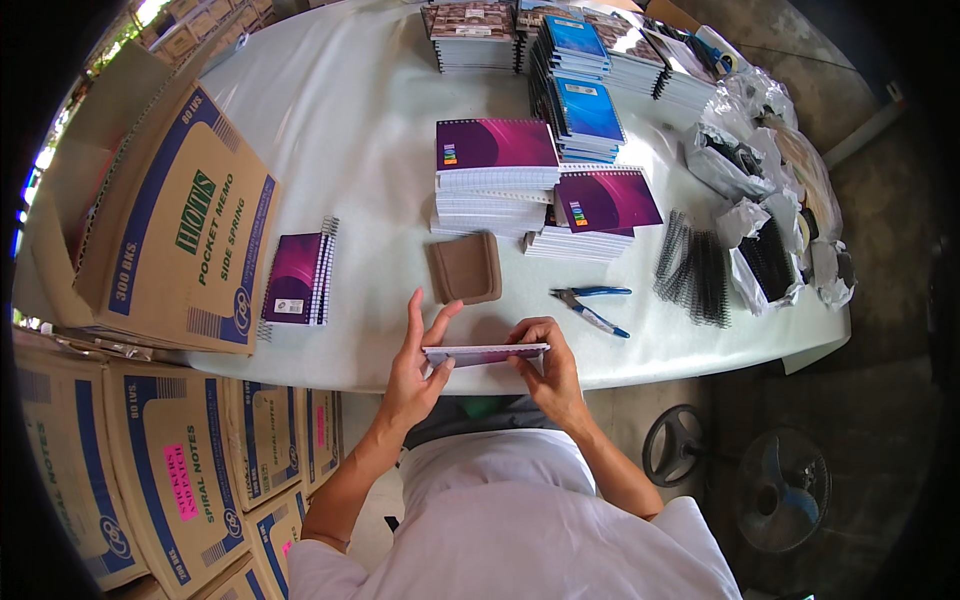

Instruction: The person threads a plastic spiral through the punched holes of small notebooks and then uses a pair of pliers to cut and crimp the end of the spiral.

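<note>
A thin purple-covered notebook [486, 355] is held nearly edge-on at the near edge of the table, its row of punched holes facing up. My left hand [410, 378] has its left end, thumb on the near cover, index and middle fingers raised behind. Fingers and thumb of my right hand [547, 370] pinch the other end. Just beyond lies a brown, shallow, tray-like piece [466, 268]. Blue-handled pliers [592, 308] rest to the right. Farther off stands a stack of purple notebook blocks [495, 180], with another purple notebook [608, 200] on a lower pile beside it.
Black spiral coils [697, 275] lie at the right, beside plastic bags [760, 250] of more coils. Spiral-bound purple notebooks [298, 280] sit by a large carton [190, 220] at the left. Blue notebooks [588, 108] are stacked farther back. A fan [785, 490] stands below right.
</note>
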{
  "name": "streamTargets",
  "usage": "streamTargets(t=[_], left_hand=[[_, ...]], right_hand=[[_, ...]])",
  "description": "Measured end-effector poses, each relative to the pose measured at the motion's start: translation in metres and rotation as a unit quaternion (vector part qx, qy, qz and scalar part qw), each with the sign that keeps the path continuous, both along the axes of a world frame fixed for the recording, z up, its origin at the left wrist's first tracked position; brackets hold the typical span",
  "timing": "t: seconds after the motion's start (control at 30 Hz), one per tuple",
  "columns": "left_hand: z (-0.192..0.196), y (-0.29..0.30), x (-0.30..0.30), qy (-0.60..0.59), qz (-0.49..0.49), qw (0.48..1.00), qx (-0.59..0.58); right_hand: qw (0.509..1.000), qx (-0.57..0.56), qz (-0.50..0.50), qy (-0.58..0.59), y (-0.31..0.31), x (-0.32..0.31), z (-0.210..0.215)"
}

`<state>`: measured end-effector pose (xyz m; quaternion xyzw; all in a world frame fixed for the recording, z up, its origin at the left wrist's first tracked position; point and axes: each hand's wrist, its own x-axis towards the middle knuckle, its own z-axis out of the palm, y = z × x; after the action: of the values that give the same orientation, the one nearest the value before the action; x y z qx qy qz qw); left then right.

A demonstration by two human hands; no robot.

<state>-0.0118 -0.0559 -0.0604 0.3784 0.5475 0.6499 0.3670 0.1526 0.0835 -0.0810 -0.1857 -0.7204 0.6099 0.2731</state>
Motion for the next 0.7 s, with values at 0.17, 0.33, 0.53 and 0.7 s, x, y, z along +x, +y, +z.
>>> streamTargets(t=[0.17, 0.33, 0.53, 0.7], left_hand=[[-0.003, 0.0, 0.011, 0.017, 0.015, 1.0, -0.001], [0.007, -0.003, 0.014, 0.343, 0.118, 0.932, 0.011], [0.041, 0.051, 0.036, 0.664, -0.012, 0.743, -0.089], [0.033, 0.045, 0.037, 0.627, -0.042, 0.771, -0.101]], right_hand=[[0.999, -0.042, -0.007, 0.025, -0.006, -0.002, 0.008], [0.998, 0.046, -0.023, -0.038, -0.009, -0.001, -0.002], [0.988, 0.122, 0.017, -0.096, 0.002, 0.01, 0.011], [0.943, 0.26, -0.195, -0.069, 0.139, 0.059, 0.028]])
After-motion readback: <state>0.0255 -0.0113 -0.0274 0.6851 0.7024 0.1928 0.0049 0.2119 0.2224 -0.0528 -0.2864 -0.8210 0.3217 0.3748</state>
